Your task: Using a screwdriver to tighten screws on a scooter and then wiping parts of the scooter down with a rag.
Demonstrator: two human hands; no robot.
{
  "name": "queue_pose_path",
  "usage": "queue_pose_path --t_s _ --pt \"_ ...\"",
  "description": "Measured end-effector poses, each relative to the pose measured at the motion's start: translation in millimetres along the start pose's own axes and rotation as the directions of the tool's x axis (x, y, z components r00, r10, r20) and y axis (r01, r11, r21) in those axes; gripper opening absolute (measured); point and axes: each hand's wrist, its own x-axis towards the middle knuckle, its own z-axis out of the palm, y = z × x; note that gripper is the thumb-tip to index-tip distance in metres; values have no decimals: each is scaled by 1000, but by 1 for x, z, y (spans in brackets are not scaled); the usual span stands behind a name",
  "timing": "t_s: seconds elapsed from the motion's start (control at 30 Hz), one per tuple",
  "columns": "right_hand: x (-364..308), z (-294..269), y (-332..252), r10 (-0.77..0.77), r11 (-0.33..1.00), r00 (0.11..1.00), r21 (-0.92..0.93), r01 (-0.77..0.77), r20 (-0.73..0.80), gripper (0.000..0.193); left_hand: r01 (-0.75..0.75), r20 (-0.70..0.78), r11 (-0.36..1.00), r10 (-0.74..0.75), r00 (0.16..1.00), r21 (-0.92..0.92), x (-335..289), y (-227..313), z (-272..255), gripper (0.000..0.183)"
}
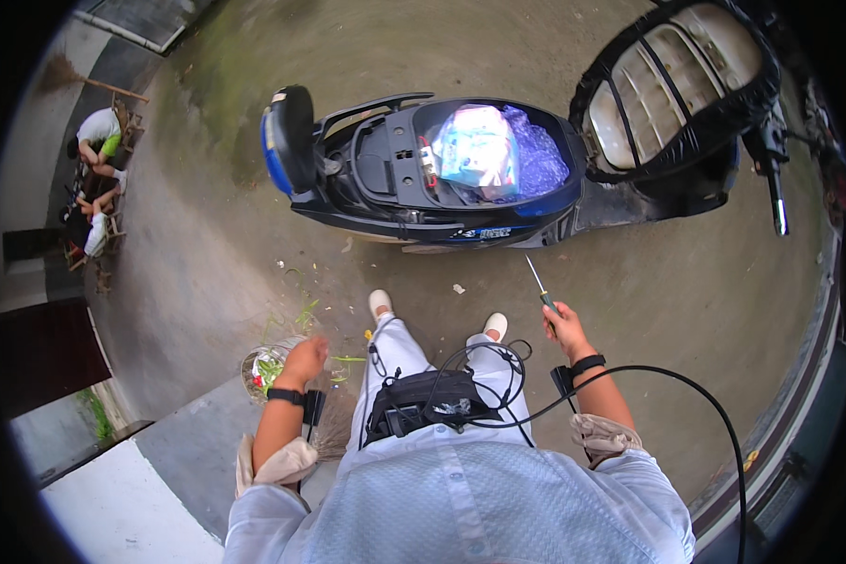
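In my right hand (pixel 566 329) is a screwdriver (pixel 536 275) with a dark handle, its thin metal shaft pointing up toward the scooter. My left hand (pixel 305 361) hangs in the air near a waste basket (pixel 251 374), fingers curled in and slightly blurred; nothing shows in it. Ahead of me a dark blue and black scooter (pixel 423 218) stands sideways. Its seat (pixel 672 89) is tipped up at the right, underside showing. A white and light-blue plastic package (pixel 477 150) and a purple plastic bag (pixel 539 160) lie in the storage space below. Neither hand touches the scooter.
A black pouch (pixel 432 404) sits at my waist, with a black cable (pixel 667 371) looping right. Green scraps (pixel 305 312) lie by the basket. Two people (pixel 99 132) sit low along the far left wall near a broom (pixel 61 73). A white ledge (pixel 127 498) is at lower left.
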Motion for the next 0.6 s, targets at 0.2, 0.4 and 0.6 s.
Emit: queue_pose_path --t_s 0.2,0.4,0.6 --pt "-32 78 -48 -15 993 998 -118 9 -55 24 119 32 860 -118 992 -496 -39 -124 51 22" --pt "-37 186 -101 -301 901 930 -383 205 -212 35 134 139 850 -73 988 -509 -13 -219 -24 19" --pt "-48 264 -132 -336 912 898 -336 235 -285 33 225 58 741 -245 968 -633 38 -336 -83 22"
